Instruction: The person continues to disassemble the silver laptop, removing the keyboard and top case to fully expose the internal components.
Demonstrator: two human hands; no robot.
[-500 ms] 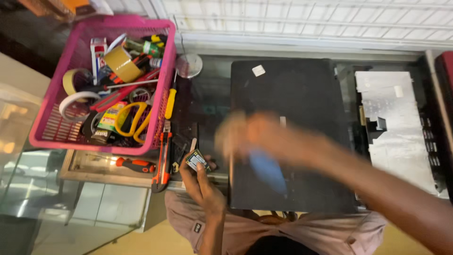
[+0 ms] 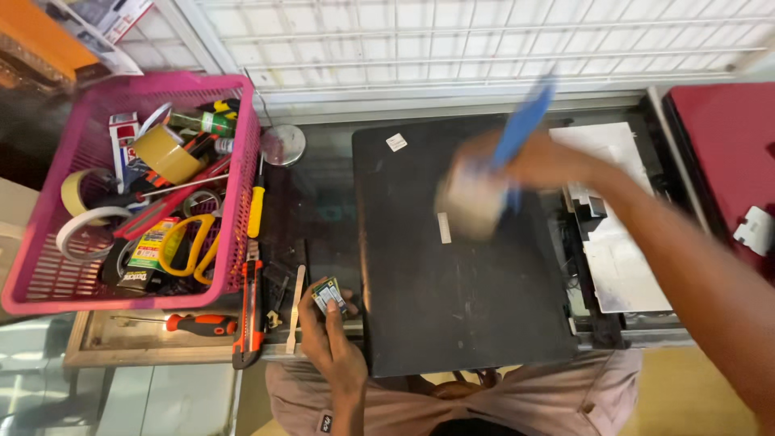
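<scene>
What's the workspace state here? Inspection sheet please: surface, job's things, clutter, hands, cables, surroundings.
Surface: dark glass counter, crowded.
Job's things: black laptop lying closed and flat; small green circuit card; blue flat tool, motion-blurred.
Clutter: pink basket holding tape rolls, yellow-handled scissors and a bottle; orange utility knife; red-handled screwdriver; round metal disc.
Hands: left hand pinches the circuit card; right hand grips the blue tool above the laptop, blurred.
Cables: nothing seen.
Surroundings: white wire grille behind; red case at right; opened device with grey plates.
</scene>
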